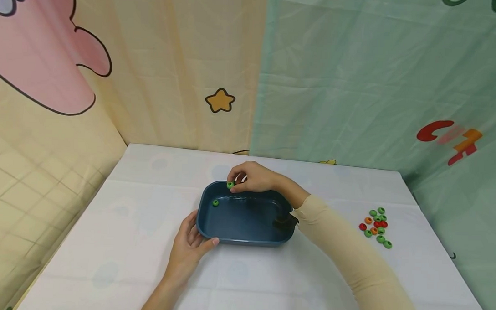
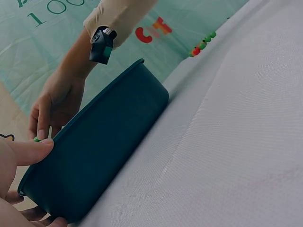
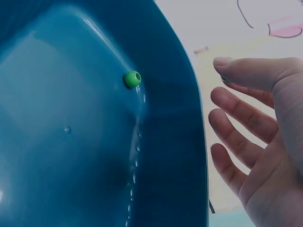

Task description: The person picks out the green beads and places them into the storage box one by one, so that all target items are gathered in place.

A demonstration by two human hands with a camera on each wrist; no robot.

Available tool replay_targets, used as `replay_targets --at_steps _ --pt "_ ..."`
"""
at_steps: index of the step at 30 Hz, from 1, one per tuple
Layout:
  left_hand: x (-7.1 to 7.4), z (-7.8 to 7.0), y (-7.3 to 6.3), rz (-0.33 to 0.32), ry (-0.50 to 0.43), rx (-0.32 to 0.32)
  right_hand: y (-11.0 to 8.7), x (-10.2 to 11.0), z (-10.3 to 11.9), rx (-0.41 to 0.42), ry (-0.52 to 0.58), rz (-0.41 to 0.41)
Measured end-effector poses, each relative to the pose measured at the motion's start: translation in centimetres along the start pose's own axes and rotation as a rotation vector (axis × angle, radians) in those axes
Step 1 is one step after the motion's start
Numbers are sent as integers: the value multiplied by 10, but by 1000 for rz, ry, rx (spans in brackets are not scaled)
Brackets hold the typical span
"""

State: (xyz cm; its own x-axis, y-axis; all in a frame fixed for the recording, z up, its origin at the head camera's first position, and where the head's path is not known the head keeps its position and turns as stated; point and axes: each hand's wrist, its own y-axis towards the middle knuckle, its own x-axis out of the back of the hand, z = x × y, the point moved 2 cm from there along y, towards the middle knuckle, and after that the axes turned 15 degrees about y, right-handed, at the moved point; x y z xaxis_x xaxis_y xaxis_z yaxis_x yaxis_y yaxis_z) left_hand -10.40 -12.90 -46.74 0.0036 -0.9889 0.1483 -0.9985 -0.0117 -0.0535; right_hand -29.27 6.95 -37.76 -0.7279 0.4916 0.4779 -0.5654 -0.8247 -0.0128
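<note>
A dark blue rectangular tub (image 1: 245, 223) stands on the white-covered table. My left hand (image 1: 189, 244) grips its left end, thumb on the front rim and fingers against the outer wall. Over the far rim, my right hand (image 1: 257, 177) pinches a green bead (image 1: 230, 185) between thumb and index finger. In the right wrist view, the thumb almost hides that bead (image 3: 224, 79). Another green bead (image 1: 215, 202) lies inside the tub near its left end; its hole shows in the right wrist view.
Several loose green, red and orange beads (image 1: 381, 224) lie on the table (image 1: 325, 290) to the right of the tub. Printed curtains (image 1: 185, 70) hang behind the table and on both sides. A dark wrist camera (image 2: 101, 45) sits on the right wrist.
</note>
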Motion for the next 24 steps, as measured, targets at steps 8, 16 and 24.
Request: replay_targets --at_steps 8,16,24 --pt "1 -2 0 2 -3 -1 8 -4 2 0 -21 -4" --pt "-1 -2 0 0 3 8 8 -1 0 7 -34 -10" --pt "0 -1 -1 -6 9 8 -1 2 -3 1 -32 -36"
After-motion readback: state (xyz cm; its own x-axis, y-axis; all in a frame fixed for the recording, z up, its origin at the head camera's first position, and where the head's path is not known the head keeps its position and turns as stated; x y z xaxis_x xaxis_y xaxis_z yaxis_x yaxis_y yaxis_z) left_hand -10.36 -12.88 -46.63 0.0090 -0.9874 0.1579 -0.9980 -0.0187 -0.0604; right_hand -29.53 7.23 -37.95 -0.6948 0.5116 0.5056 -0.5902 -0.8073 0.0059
